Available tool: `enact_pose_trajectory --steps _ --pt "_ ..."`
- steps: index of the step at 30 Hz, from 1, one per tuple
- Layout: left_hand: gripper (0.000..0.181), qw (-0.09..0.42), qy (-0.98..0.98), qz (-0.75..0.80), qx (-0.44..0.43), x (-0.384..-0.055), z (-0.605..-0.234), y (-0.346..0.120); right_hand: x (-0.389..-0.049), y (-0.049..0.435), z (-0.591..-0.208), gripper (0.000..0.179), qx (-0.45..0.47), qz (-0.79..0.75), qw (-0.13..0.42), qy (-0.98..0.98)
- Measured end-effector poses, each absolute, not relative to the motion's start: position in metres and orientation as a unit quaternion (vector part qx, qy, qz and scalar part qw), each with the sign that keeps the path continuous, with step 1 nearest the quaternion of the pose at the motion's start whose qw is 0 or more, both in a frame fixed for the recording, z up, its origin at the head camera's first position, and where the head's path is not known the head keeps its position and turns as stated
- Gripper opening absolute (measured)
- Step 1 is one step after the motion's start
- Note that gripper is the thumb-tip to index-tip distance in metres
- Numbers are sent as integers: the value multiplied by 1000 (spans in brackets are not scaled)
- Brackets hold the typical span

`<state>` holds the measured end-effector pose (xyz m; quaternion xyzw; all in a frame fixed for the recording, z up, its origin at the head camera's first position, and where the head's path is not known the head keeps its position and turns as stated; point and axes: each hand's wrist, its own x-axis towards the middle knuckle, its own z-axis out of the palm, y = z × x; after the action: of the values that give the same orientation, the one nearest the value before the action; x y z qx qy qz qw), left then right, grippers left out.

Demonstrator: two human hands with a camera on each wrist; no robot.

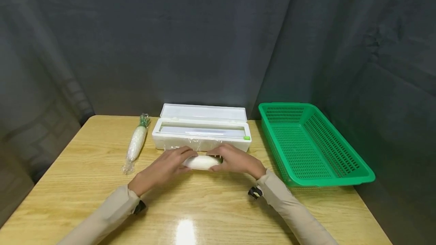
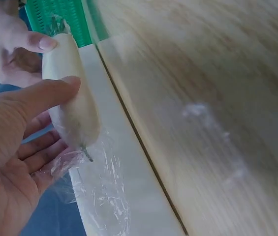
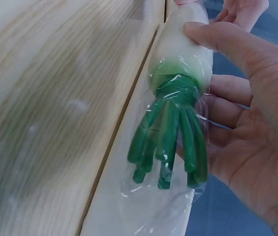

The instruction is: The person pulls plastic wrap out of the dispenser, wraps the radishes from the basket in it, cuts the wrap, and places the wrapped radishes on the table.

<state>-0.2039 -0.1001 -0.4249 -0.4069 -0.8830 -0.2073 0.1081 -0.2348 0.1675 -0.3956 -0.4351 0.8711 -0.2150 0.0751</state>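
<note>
Both hands hold one white radish [image 1: 202, 162] with green stalks, lying crosswise in front of a white cling film dispenser [image 1: 201, 134]. My left hand [image 1: 169, 165] grips its root end, thumb on top and fingers beneath. Around the leafy end, my right hand [image 1: 235, 160] curls with its thumb on the white body. Clear plastic film [image 2: 107, 196] clings to the radish and spreads loosely past its root tip. In the right wrist view the film also covers the green stalks [image 3: 170, 137].
A second radish [image 1: 137, 143], wrapped in film with twisted ends, lies on the wooden table [image 1: 218, 207] to the left. The dispenser's lid [image 1: 203, 112] stands raised, with a green slider at its right end. A green basket [image 1: 282, 158] stands at the right.
</note>
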Motion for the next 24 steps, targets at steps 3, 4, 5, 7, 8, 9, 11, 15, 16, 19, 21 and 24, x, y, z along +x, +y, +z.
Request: enact_pose_trajectory --steps 3,4,5,7,8,9,11,15,16,19,21,24 --pt "45 68 -883 -222 -408 -203 -429 -101 -232 169 -403 37 -431 -235 113 864" --pt "44 54 -883 -223 -409 -203 -432 -102 -230 169 -406 36 -430 -241 129 860" --pt "43 42 -882 -225 -411 -202 -434 -103 -229 169 -409 36 -429 -247 143 857" --pt "40 22 -881 -227 -415 -201 -438 -104 -226 170 -415 32 -425 -253 169 852" --pt "39 20 -880 -225 -417 -201 -440 -104 -225 169 -417 30 -425 -253 171 852" --pt "38 20 -879 -227 -419 -201 -441 -104 -225 169 -419 28 -423 -251 169 854" --pt "37 20 -877 -235 -419 -201 -442 -104 -225 169 -420 25 -420 -248 163 858" --pt "36 1 -877 -242 -415 -203 -441 -102 -225 169 -417 27 -419 -223 161 866" --pt "36 -8 -879 -243 -411 -203 -440 -102 -223 170 -416 30 -418 -212 158 869" --pt "34 -23 -878 -249 -408 -206 -438 -102 -216 175 -410 44 -402 -183 136 887" --pt "33 -36 -878 -257 -403 -210 -435 -102 -211 177 -406 49 -390 -167 109 899" --pt "26 -70 -875 -270 -396 -217 -431 -102 -204 177 -403 47 -395 -143 55 906"
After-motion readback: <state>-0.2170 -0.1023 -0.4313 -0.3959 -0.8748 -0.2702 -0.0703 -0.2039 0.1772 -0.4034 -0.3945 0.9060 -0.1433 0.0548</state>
